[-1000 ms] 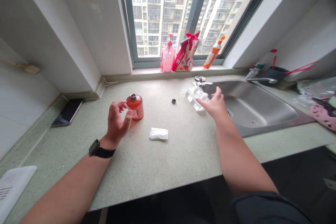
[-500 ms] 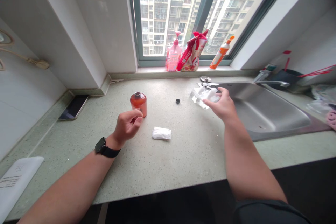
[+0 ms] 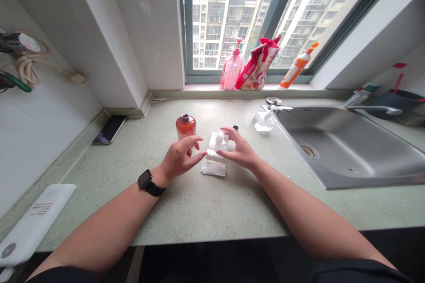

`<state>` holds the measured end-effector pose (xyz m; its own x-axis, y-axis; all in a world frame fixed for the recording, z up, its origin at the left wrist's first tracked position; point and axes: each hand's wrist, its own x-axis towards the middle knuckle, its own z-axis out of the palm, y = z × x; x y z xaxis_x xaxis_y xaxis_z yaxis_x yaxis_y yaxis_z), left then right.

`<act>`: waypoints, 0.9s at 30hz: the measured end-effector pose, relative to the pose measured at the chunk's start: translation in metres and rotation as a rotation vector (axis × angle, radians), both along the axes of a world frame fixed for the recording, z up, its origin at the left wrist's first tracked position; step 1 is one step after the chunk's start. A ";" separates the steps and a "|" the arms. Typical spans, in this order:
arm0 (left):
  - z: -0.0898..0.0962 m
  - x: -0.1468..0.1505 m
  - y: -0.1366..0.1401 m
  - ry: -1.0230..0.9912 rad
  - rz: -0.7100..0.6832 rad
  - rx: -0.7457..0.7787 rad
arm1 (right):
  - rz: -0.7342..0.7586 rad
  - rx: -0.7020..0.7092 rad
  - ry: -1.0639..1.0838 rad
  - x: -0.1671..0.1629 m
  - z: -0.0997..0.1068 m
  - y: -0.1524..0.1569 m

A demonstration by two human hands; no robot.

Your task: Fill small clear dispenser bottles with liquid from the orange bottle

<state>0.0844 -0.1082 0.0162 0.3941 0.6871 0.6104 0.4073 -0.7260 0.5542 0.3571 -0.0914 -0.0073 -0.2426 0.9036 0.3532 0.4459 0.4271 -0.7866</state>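
My right hand (image 3: 241, 148) curls its thumb and fingers around a clear, square-sided bottle (image 3: 214, 143) with a whitish top, over the middle of the counter. My left hand (image 3: 184, 154) is just left of it, empty, with thumb and fingers apart. Behind the left hand stands an amber bottle (image 3: 186, 126) of reddish liquid, its neck uncapped and its lower part hidden. A small black cap (image 3: 235, 128) shows past my right fingers. Close below the clear bottle lies a folded white tissue-like piece (image 3: 213, 168). Beside the sink stands another clear square bottle with a white pump (image 3: 265, 119).
The steel sink (image 3: 335, 183) is at the right, with a faucet (image 3: 381, 108). On the windowsill stand a pink pump bottle (image 3: 231, 70), a red bag (image 3: 257, 66) and an orange-white bottle (image 3: 299, 66). Leftward lie a phone (image 3: 109, 129) and a long white object (image 3: 40, 216).
My right hand has moved left from beside the sink, bringing a clear bottle to the middle. My left hand has moved away from the amber bottle's side and its fingers have opened.
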 end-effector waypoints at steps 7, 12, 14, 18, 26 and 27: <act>-0.006 0.006 0.007 0.168 0.005 -0.326 | 0.198 -0.036 0.027 -0.005 -0.003 0.004; -0.004 0.010 0.009 0.157 -0.008 -0.457 | 0.196 -0.057 0.091 -0.016 -0.003 0.003; -0.004 0.012 0.010 0.145 0.000 -0.470 | 0.136 -0.019 0.131 -0.022 -0.004 0.006; -0.005 0.014 0.012 0.103 0.020 -0.479 | 0.070 0.031 0.166 -0.030 -0.003 0.011; -0.004 0.014 0.013 0.084 0.008 -0.526 | 0.068 0.032 0.181 -0.026 0.006 0.011; -0.003 0.014 0.013 0.083 0.010 -0.522 | 0.073 0.030 0.175 -0.025 0.006 0.010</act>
